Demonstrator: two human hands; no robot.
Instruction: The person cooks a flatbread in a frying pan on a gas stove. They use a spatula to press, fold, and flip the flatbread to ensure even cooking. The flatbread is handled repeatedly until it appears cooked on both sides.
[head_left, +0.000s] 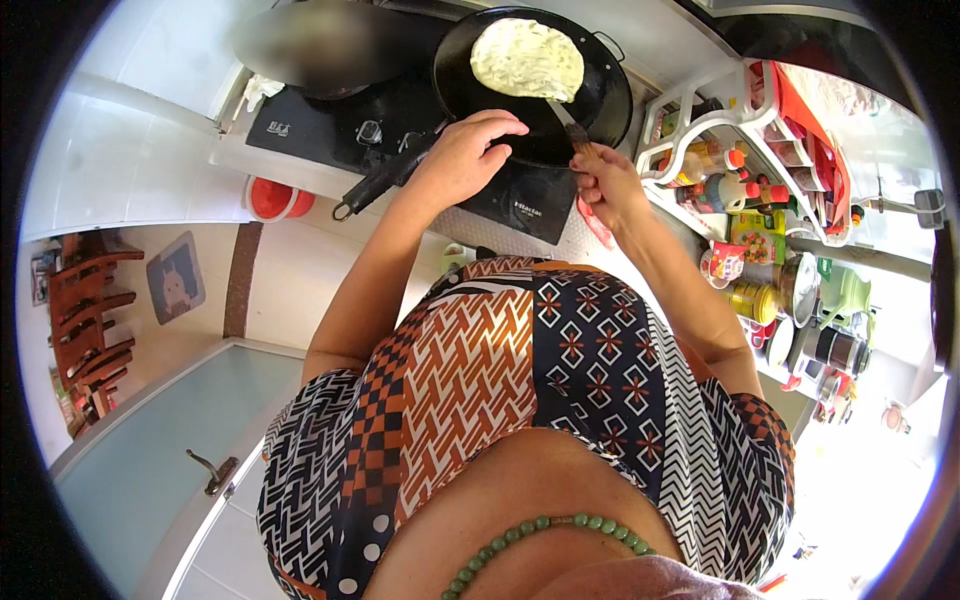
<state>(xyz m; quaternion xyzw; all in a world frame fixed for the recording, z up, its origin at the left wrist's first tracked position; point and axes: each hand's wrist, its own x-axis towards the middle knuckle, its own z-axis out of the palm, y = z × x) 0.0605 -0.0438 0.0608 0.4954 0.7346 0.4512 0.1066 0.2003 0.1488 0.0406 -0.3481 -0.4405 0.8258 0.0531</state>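
Note:
A pale, flat round of dough (528, 60) lies in a black wok (480, 109) on the hob. My right hand (609, 184) grips the wooden handle of a spatula (571, 127), whose metal blade meets the near edge of the round. Over the wok's near rim hovers my left hand (469, 154), fingers loosely bent and apart, holding nothing. The wok's long black handle (382, 180) points toward the lower left, partly behind my left wrist.
A second pan (322, 49), blurred, sits on the gas hob (319, 139) at left. On the right, a white rack (686, 116) holds several sauce bottles, with jars (750, 301) nearer me. Below the counter are a red bucket (277, 199) and a door (187, 420).

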